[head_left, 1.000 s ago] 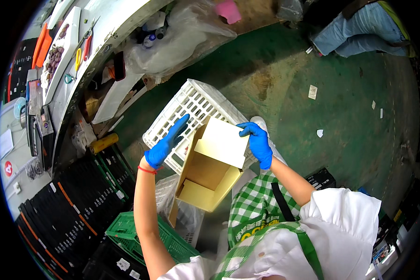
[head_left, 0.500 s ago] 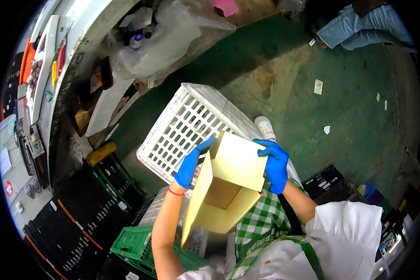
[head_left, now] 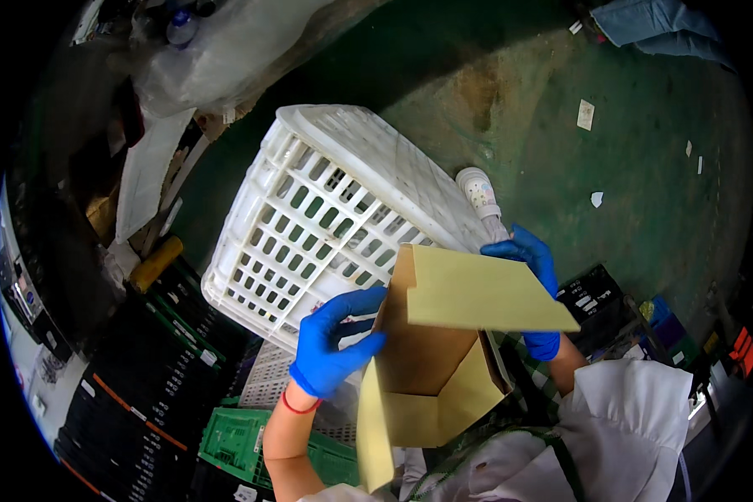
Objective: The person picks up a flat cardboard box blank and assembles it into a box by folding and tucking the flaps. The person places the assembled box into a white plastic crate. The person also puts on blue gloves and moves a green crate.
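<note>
Since a moment ago, the cardboard box (head_left: pixel 443 351) is swinging closer, flaps opening. Left hand (head_left: pixel 335 339) is clamping its left wall, right hand (head_left: pixel 531 280) gripping the far flap, above the white crate's (head_left: pixel 326 217) near edge. Squaring-up seems underway; folding flaps likely follows.

The cardboard box (head_left: pixel 431 368) was pale yellow outside and brown inside, open, with its flaps unfolded. It was held tilted in the air, one broad flap spread flat across the top, another hanging down at the lower left. It sat just before a white slatted crate (head_left: pixel 326 217).
</note>
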Tool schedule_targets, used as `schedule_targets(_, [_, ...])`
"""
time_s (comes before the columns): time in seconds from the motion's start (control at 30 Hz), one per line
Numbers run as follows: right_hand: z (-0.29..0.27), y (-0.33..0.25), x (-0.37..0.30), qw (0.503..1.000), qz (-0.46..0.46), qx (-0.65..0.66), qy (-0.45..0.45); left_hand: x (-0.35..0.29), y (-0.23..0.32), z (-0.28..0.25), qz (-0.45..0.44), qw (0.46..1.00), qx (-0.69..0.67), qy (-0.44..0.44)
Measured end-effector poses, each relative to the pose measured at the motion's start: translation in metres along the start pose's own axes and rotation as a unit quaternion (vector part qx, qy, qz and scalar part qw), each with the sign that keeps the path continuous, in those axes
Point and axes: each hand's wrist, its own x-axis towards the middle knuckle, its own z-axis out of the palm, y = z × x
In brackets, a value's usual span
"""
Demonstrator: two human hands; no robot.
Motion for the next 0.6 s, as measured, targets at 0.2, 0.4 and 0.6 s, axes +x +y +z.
schedule_targets(0.2, [0.002, -0.012, 0.003, 0.992, 0.114, -0.063, -0.003, 0.001, -0.016, -0.004, 0.074, 0.996, -0.038, 0.01])
schedule_targets(0.4, [0.006, -0.009, 0.007, 0.996, 0.076, -0.034, 0.027, -0.003, -0.013, -0.01, 0.15, 0.988, 0.028, -0.007])
schedule_targets(0.6, [0.009, -0.007, 0.008, 0.998, 0.066, -0.005, 0.007, -0.002, -0.008, -0.016, 0.186, 0.977, 0.097, -0.047])
